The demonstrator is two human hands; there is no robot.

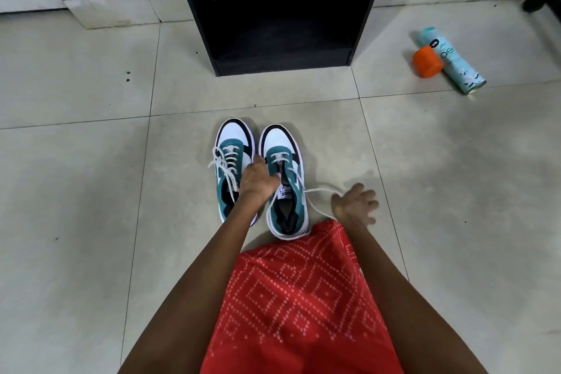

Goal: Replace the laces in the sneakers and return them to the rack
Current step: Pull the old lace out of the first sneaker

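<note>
Red patterned cloth (297, 297) is draped over the lap at the bottom of the view, and the heels of the pair are set just in front of it, within easy reach of both arms. On the left, the laced sneaker (235, 138) is parked on the floor tiles with its white ends lying loose, probably put aside as finished. The left hand (258, 182) is laid over the tongue of the half-laced sneaker (280, 138) beside it, fingers curled down onto the tongue, apparently to pin the shoe against the pull of threading. Only the lowest eyelet row of that shoe is seen to be crossed. Beyond the toes, the black rack (282, 24) is left open and facing the pair, ready for their return. The lace (318, 190) is drawn out sideways to the right hand (355, 202), which is blurred, its fingers seemingly spread; whether the lace is pinched cannot be told. Far right, an orange cap (426, 61) and a spray can (452, 61) are lying well apart from the work.
</note>
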